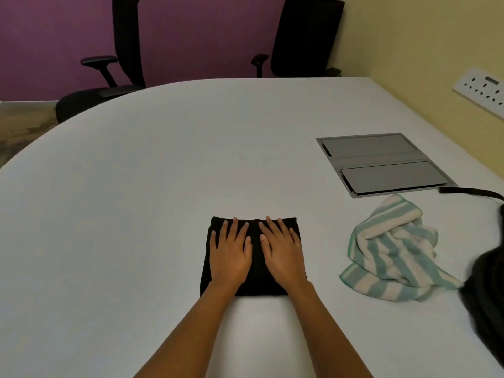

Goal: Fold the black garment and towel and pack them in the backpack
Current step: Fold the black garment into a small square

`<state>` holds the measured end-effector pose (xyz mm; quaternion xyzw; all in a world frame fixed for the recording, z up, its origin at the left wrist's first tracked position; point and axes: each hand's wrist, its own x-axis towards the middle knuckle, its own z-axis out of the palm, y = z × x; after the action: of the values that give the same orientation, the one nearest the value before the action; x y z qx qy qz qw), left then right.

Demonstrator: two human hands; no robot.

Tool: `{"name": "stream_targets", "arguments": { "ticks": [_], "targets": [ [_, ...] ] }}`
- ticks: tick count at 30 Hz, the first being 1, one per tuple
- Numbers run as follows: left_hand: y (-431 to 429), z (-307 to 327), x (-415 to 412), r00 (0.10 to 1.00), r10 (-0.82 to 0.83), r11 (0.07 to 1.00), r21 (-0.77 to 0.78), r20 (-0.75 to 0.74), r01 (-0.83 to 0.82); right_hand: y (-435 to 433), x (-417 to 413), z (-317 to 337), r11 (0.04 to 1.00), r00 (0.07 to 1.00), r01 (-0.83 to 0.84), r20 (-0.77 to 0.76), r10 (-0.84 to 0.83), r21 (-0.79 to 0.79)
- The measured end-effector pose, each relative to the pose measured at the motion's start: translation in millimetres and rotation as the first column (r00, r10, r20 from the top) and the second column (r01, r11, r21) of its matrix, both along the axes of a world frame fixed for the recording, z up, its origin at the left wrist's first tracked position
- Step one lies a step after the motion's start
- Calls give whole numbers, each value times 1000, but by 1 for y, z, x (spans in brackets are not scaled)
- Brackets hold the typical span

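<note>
The black garment lies folded into a small rectangle on the white table, near its front middle. My left hand and my right hand both press flat on top of it, fingers straight and spread, side by side. To the right, the teal-and-white striped towel sits crumpled in a loose heap. The black backpack shows only partly at the right edge of the view, with a strap reaching toward the towel's far side.
A grey cable hatch is set flush in the table behind the towel. A socket panel is on the yellow wall at right. Two black office chairs stand beyond the table's far edge.
</note>
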<state>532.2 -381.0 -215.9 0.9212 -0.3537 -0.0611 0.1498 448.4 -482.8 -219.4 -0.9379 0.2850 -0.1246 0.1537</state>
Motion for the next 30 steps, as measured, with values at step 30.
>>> {"name": "stream_targets", "arguments": {
  "ticks": [30],
  "targets": [
    [56,-8,-22,999,22,999,-37,-48,-24,56,-40,-15,613,753,302,212,-624,730]
  ]
}}
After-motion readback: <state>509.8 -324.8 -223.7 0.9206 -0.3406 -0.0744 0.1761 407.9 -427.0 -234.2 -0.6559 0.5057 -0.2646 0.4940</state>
